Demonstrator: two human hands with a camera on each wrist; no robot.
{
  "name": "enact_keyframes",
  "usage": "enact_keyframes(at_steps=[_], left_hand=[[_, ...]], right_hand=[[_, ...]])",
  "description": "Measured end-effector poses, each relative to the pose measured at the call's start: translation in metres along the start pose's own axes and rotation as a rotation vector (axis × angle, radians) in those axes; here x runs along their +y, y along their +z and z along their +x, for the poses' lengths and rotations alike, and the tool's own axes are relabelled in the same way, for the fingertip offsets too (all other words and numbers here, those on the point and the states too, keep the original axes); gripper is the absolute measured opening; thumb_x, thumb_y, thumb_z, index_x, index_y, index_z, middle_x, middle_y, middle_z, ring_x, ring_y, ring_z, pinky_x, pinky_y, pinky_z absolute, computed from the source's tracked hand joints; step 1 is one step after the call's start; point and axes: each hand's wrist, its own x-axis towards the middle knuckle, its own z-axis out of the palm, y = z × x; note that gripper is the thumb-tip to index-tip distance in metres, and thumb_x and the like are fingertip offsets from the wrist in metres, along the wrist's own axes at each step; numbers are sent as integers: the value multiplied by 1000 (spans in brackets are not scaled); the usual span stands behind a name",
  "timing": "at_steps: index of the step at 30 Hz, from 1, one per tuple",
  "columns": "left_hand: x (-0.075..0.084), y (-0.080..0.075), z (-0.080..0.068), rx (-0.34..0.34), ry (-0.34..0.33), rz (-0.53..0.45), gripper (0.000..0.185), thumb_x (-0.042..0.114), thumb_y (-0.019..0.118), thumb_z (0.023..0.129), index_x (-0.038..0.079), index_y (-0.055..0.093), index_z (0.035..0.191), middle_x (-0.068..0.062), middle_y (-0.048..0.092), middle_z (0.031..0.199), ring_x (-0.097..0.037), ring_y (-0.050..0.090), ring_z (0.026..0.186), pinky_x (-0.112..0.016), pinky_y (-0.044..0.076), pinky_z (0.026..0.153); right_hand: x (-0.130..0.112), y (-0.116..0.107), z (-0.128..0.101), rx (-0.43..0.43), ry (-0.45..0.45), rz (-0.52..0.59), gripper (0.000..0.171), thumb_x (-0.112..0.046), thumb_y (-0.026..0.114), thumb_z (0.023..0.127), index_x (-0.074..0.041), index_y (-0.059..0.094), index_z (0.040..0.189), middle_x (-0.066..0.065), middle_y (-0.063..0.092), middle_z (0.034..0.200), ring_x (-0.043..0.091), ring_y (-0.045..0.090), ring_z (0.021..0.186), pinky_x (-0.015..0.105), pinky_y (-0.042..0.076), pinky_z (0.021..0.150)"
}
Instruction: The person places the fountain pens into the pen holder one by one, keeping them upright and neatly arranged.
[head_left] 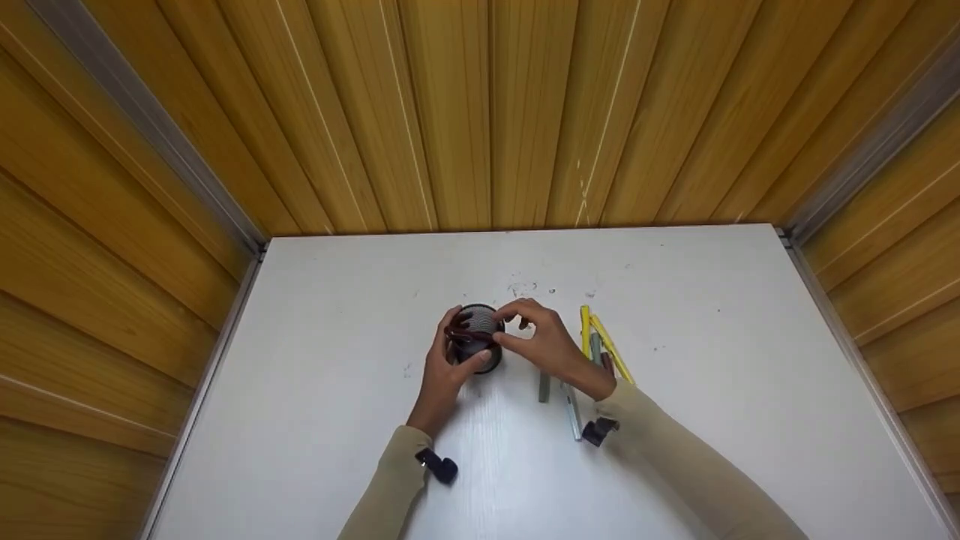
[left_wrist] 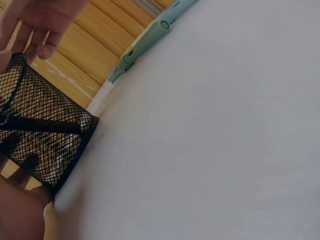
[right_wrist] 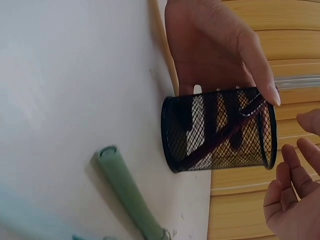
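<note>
A black wire-mesh pen cup [head_left: 481, 319] stands upright on the white table. My left hand [head_left: 442, 367] grips it from the left side, with fingers and thumb around the mesh wall. A dark maroon pen [right_wrist: 215, 141] leans inside the cup, slanting from the base up to the rim, and shows through the mesh. My right hand [head_left: 546, 341] is at the cup's right rim, its fingers bent loosely. In the right wrist view, this hand [right_wrist: 297, 192] is apart from the cup and nothing shows between its fingers.
Right of the cup lie two yellow pens [head_left: 611, 349], a green pen [head_left: 544, 387], a light blue pen [head_left: 573, 414], a grey-green one [head_left: 595, 348] and a brown one [head_left: 607, 363]. Some are partly hidden by the right forearm. Wood-patterned walls [head_left: 450, 112] border the table.
</note>
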Motion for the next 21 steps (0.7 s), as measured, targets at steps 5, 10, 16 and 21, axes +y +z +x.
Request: enact_keyframes(at_steps=[5,10,16,21], left_hand=[[0,1,1,7,2,2,92,31,84,98,25,33,173,-5,46,168,-28,44,156,-54,35,127],[0,1,1,14,-12,-1,91,28,85,97,32,34,173,-4,45,168,-27,44,156,-52,34,128],[-1,1,0,9,-7,-10,92,29,85,98,27,33,173,-6,44,170,-29,42,158,-51,31,130],[-1,0,-1,9,-5,-11,91,32,85,97,30,35,173,-4,43,170,-28,42,158,-49,30,131]], right_hand=[[3,-13,-7,3,12,-43,26,-13,85,99,-6,79,123,5,77,119,36,66,109,44,54,91],[6,-26,-17,29,49,-70,25,-16,86,98,-13,79,122,0,77,119,35,67,110,41,55,93],[10,-43,-31,42,95,-83,24,-18,85,100,-15,79,123,3,77,121,30,68,116,41,54,97],[17,-53,-40,69,119,-73,22,-15,84,100,-14,79,121,7,76,120,30,67,116,43,51,97]])
